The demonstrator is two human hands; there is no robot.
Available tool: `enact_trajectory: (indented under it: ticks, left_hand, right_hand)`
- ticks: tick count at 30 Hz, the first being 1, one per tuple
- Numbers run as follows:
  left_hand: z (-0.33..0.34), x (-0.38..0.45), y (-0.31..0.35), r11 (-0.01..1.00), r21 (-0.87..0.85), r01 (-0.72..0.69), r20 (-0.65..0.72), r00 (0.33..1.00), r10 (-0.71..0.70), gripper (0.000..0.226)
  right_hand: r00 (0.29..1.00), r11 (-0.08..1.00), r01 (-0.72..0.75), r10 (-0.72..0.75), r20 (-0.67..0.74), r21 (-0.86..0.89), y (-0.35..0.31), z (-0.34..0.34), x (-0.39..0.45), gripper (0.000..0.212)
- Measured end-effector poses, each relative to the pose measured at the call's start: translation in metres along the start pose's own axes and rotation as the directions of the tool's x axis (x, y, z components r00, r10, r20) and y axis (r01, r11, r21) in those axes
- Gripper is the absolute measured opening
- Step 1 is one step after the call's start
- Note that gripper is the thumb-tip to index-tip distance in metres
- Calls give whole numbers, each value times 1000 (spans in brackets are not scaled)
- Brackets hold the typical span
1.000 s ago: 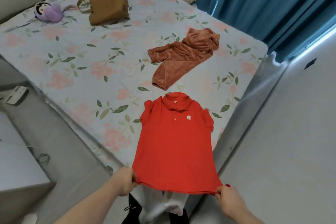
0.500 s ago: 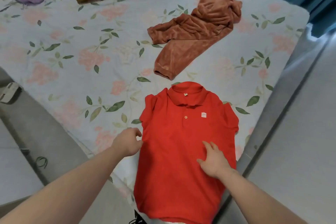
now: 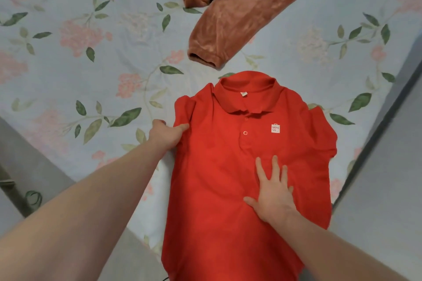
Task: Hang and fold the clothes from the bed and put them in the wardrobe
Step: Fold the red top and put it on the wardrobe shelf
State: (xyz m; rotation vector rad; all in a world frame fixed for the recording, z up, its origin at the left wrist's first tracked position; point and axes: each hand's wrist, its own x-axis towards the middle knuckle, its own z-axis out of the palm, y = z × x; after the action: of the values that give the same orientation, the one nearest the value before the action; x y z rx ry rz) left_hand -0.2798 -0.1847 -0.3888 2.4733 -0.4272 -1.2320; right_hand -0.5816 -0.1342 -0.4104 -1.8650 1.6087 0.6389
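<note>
A red polo shirt (image 3: 219, 166) lies face up at the corner of the bed (image 3: 68, 57), collar away from me, its hem hanging over the bed's edge. My left hand (image 3: 165, 133) pinches the shirt's left side just below the sleeve, thumb on top of the cloth. My right hand (image 3: 272, 187) lies flat on the shirt's chest with fingers spread and straight. A rust-brown plush garment (image 3: 235, 9) is crumpled on the floral sheet beyond the collar.
The floral sheet spreads to the left and far side. Grey floor (image 3: 20, 162) shows at lower left and a grey strip (image 3: 388, 201) runs along the bed's right edge.
My head has moved closer and lower. My left hand slid up the shirt's left edge toward the sleeve and took hold. My right hand stayed flat on the chest, fingers now spread.
</note>
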Motion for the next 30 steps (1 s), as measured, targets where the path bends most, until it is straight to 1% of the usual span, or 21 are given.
enact_trajectory:
  ticks: [1, 3, 4, 5, 8, 10, 11, 14, 15, 17, 19, 21, 23, 25, 26, 27, 28, 29, 30]
  left_hand:
    - [1, -2, 2, 997, -74, 28, 41, 999, -25, 91]
    - [1, -8, 7, 988, -144, 49, 89, 995, -36, 44]
    - [0, -12, 11, 984, -170, 52, 79, 996, -39, 25]
    - [-2, -15, 14, 977, -206, 53, 53, 998, -43, 16]
    - [-10, -29, 19, 940, -341, 2, -51, 998, -21, 17]
    - [-12, -42, 20, 938, -342, -48, -65, 998, 27, 13]
    - [-11, -50, 20, 945, -318, -81, -55, 996, 67, 13]
    - [-7, -70, 18, 962, -197, -188, -19, 982, 188, 28]
    - [-5, -77, 17, 962, -148, -229, 2, 973, 231, 29]
    - [2, -93, 16, 934, -16, -358, 27, 933, 358, 26]
    - [12, -108, 13, 858, 106, -502, 25, 864, 502, 30]
    - [23, -120, 9, 754, 188, -629, 56, 773, 632, 38]
    - [35, -129, 5, 630, 264, -730, 134, 675, 726, 51]
    - [49, -136, 0, 482, 378, -791, 237, 586, 775, 63]
    - [57, -141, -2, 392, 469, -792, 297, 559, 774, 64]
    - [65, -145, -6, 290, 565, -772, 361, 548, 755, 61]
    - [73, -148, -10, 194, 640, -743, 419, 549, 723, 57]
    - [81, -149, -16, 125, 684, -719, 464, 561, 685, 53]
    - [87, -150, -23, 87, 707, -702, 502, 585, 637, 53]
  right_hand:
    - [1000, 1000, 3, -3, -3, 0, 0, 0, 0, 117]
    - [1000, 1000, 11, -11, -10, 5, 1, -2, 0, 117]
    - [1000, 1000, 15, -15, -9, 7, 1, -4, 0, 117]
    - [1000, 1000, 20, -20, -5, 8, 2, -6, -1, 117]
    - [999, 999, 40, -40, 3, 12, 5, -11, -2, 118]
    - [998, 998, 65, -65, -11, 2, 11, -16, -4, 117]
    - [996, 997, 82, -82, -20, -4, 16, -19, -5, 115]
    - [989, 989, 143, -144, -33, -35, 35, -23, -9, 109]
    - [987, 986, 158, -160, -34, -43, 42, -22, -12, 107]
    - [986, 987, 158, -158, -52, -11, 52, -17, -20, 101]
    - [988, 990, 128, -123, -88, 56, 60, -11, -30, 94]
    - [987, 990, 89, -74, -141, 109, 67, -6, -40, 88]
    - [984, 989, 51, -25, -177, 141, 75, -1, -48, 85]
    - [981, 985, 25, 9, -193, 173, 83, 5, -55, 84]
    - [981, 984, 19, 16, -192, 179, 87, 8, -58, 84]
    - [982, 984, 18, 17, -190, 180, 90, 12, -60, 84]
    - [981, 984, 22, 13, -191, 176, 92, 15, -62, 84]
    - [981, 985, 26, 8, -193, 173, 93, 17, -63, 84]
    - [982, 984, 29, 5, -191, 176, 94, 18, -64, 84]
